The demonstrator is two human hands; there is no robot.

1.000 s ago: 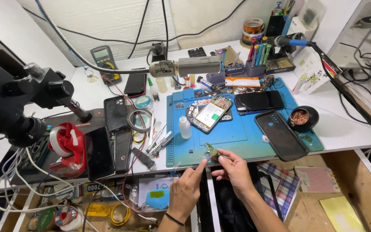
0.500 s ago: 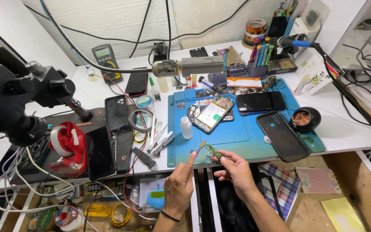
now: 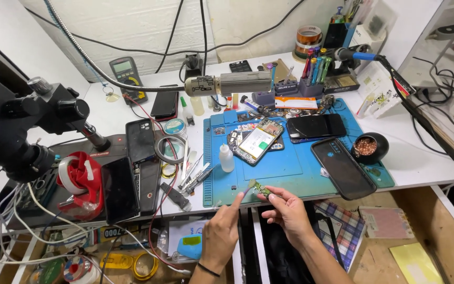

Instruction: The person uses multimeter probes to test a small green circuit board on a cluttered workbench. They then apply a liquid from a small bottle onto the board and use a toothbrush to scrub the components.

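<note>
My right hand (image 3: 289,210) pinches a small green circuit board (image 3: 261,189) at the front edge of the blue work mat (image 3: 285,168). My left hand (image 3: 222,234) points its index finger up at the board and touches its left end. An opened phone (image 3: 258,141) with its insides showing lies on the mat behind, beside a small white dropper bottle (image 3: 227,158). Two dark phones (image 3: 315,126) (image 3: 343,167) lie on the mat's right half.
A black microscope (image 3: 22,126) stands at the left, with a red tape dispenser (image 3: 80,181) and two more dark phones (image 3: 119,189) beside it. A hot-air nozzle (image 3: 227,84) on a flexible hose hangs over the bench. A black bowl of brass wool (image 3: 368,147) sits right. Tool rack (image 3: 311,79) at back.
Both hands drifted slightly toward the mat edge with the small board; the left index finger now touches the board's end. The view barely shifted.
</note>
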